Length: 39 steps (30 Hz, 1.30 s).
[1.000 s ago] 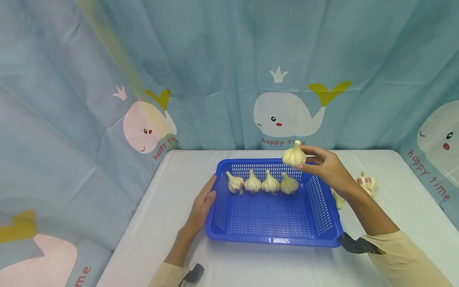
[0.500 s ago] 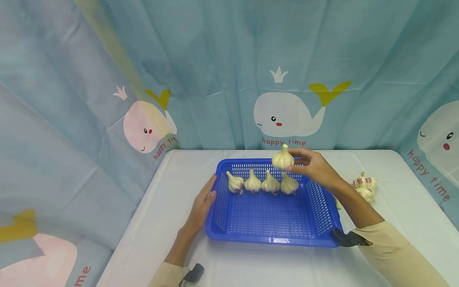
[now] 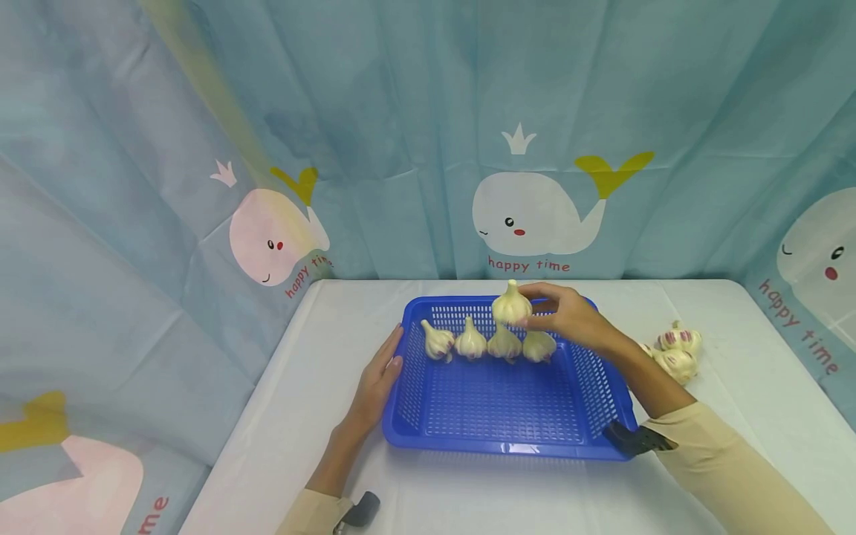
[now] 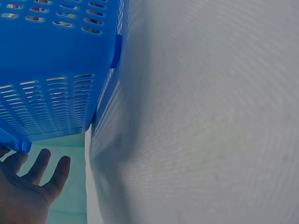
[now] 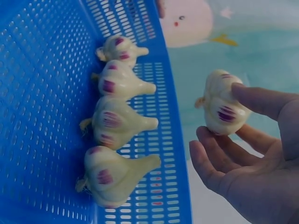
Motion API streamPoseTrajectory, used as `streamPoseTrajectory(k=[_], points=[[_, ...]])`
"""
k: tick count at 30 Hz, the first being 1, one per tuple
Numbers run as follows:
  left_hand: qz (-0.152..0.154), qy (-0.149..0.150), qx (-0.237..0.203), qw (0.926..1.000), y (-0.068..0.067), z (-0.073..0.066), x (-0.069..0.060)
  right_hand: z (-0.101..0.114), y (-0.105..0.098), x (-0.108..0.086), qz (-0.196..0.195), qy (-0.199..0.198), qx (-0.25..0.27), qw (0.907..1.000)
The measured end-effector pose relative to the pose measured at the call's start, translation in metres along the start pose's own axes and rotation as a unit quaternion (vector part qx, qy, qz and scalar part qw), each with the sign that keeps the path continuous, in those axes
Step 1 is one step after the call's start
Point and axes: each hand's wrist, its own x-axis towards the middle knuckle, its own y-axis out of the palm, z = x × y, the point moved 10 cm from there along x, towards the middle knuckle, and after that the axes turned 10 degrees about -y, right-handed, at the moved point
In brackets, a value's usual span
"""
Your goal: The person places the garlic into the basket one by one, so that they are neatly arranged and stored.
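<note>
My right hand (image 3: pixel 568 316) pinches a garlic bulb (image 3: pixel 511 305) between thumb and fingers, above the back of the blue basket (image 3: pixel 508 448). In the right wrist view that held bulb (image 5: pixel 225 102) shows purple streaks, its stem end hidden by the hand. A row of several garlic bulbs (image 5: pixel 119 123) sits along the basket's back wall, stems pointing up. The held bulb partly covers one of them in the head view. My left hand (image 3: pixel 376 383) rests with extended fingers against the basket's left side; in the left wrist view its fingers (image 4: pixel 58 177) touch near the rim.
More garlic bulbs (image 3: pixel 678 364) lie on the white tabletop (image 3: pixel 749 416) to the right of the basket, partly behind my right forearm. A blue curtain (image 3: pixel 401 111) with printed whales hangs behind and beside the table.
My right hand has moved left and slightly down, carrying the garlic bulb along the basket's back. More of the bulbs on the right now shows. My left hand and the basket stay put.
</note>
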Motion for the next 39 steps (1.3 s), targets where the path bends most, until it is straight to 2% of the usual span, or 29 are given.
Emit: streamPoseTrajectory(k=[5, 15, 23, 39], points=[[0.0, -0.001, -0.003, 1.0, 0.0, 0.0, 0.0, 0.002, 0.008, 0.004, 0.018, -0.005, -0.004, 0.9998], [0.002, 0.001, -0.006, 1.0, 0.0, 0.001, 0.0, -0.003, 0.03, 0.013, 0.059, 0.011, -0.008, 0.9981], [-0.002, 0.004, -0.003, 1.0, 0.0, 0.002, 0.001, -0.004, 0.046, 0.02, 0.087, 0.011, -0.031, 0.9957], [-0.002, -0.001, 0.003, 1.0, 0.0, -0.001, 0.0, -0.005, 0.077, 0.026, 0.13, 0.01, -0.006, 0.9915]])
